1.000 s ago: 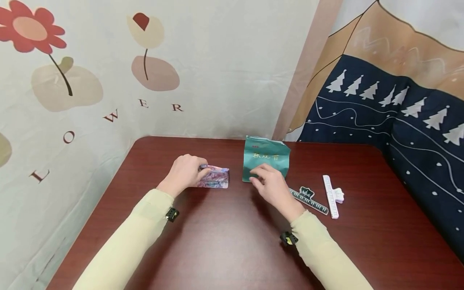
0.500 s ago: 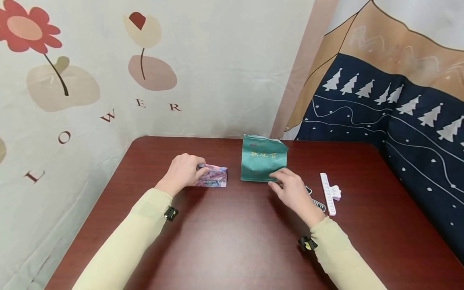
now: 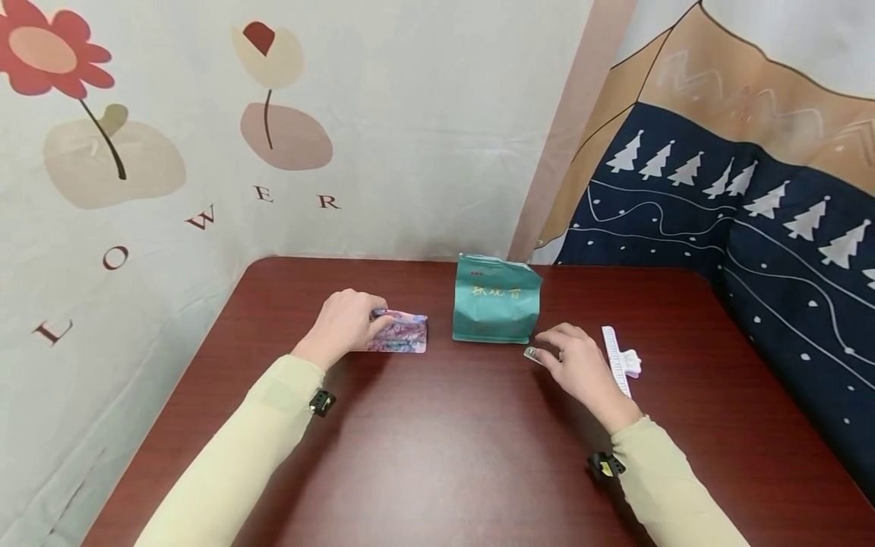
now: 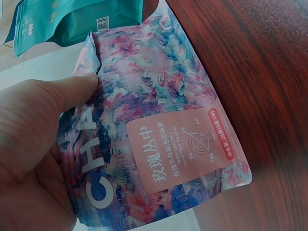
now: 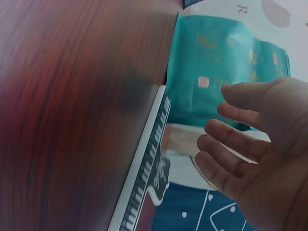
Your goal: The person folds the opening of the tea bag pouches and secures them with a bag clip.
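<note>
My left hand [image 3: 344,323] grips the folded top of a pink, purple and blue tea bag pouch [image 4: 144,91], thumb on its near face. The pouch bears a pink label and large letters. My right hand [image 3: 581,368] hovers over a black piano-keyboard clip [image 5: 150,161], its fingers loosely bent and apart from the clip in the right wrist view. In the head view this hand hides most of the clip; one end [image 3: 533,355] shows by the thumb. Just beyond stands a teal tea bag [image 3: 495,311] with gold characters.
A white keyboard clip [image 3: 617,357] lies right of my right hand, partly behind it. The dark red table [image 3: 424,448] meets a flower-printed curtain [image 3: 410,137] at the back and a navy tree-printed cloth [image 3: 656,213] at the right.
My right hand has moved right, from in front of the teal bag to over the black clip. The left hand keeps its grip on the pouch, nearly still.
</note>
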